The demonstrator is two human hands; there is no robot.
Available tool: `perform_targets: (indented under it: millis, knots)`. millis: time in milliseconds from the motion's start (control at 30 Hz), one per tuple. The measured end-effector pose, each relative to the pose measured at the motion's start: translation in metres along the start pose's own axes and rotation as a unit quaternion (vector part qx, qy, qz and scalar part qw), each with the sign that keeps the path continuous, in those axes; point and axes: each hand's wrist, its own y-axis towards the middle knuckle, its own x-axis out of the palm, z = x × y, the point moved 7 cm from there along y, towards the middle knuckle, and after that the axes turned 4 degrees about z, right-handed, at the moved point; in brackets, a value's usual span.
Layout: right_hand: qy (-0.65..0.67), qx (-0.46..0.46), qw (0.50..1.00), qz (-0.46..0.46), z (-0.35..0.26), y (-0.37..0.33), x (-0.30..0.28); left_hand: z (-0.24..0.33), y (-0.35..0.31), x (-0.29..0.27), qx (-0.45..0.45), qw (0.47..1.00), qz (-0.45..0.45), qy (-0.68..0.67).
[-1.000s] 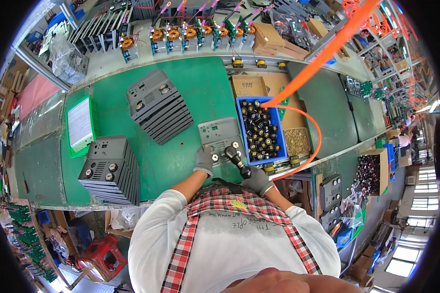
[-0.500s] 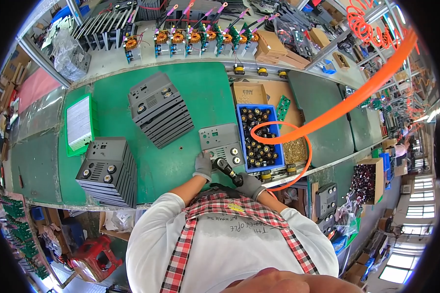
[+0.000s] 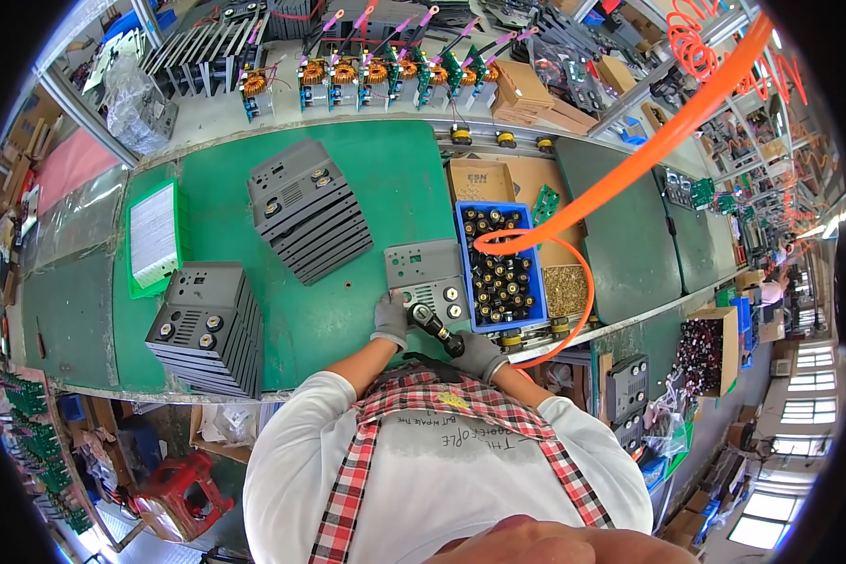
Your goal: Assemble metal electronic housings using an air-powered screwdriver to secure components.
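Observation:
A grey metal panel (image 3: pixel 421 258) with cut-outs and round brass-coloured fittings lies flat on the green bench mat, in front of me. My left hand (image 3: pixel 390 318), in a grey glove, is closed on the panel's near left edge. Gloved too, my right hand (image 3: pixel 479 355) grips a black air ratchet wrench (image 3: pixel 430 322). The wrench's round head rests over the panel's near part, beside the two fittings on its right, and covers what lies beneath it. Close to the panel's right side stands a blue bin (image 3: pixel 541 305) of black, brass-tipped parts.
Stacked grey panels (image 3: pixel 310 216) stand behind left, with another stack (image 3: pixel 207 324) nearer the front edge. A green tray (image 3: pixel 183 230) holds white sheets. An orange air hose (image 3: pixel 663 174) loops over the bin. Circuit boards with copper coils (image 3: pixel 376 75) line the back shelf.
The orange hose has swung slightly left and up. My right hand and the wrench have shifted very slightly; my left hand stays on the panel's edge.

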Motion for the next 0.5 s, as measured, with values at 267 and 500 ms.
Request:
perform_targets:
  millis: [267,500]
  knots:
    - [0.024,-0.019,0.999,-0.012,-0.002,0.005,-0.001,0.01,0.001,-0.004,0.037,0.999,0.0,0.021]
    - [-0.078,-0.101,0.989,-0.068,-0.005,0.014,-0.042,0.016,0.002,0.007,0.173,0.951,-0.104,0.236]
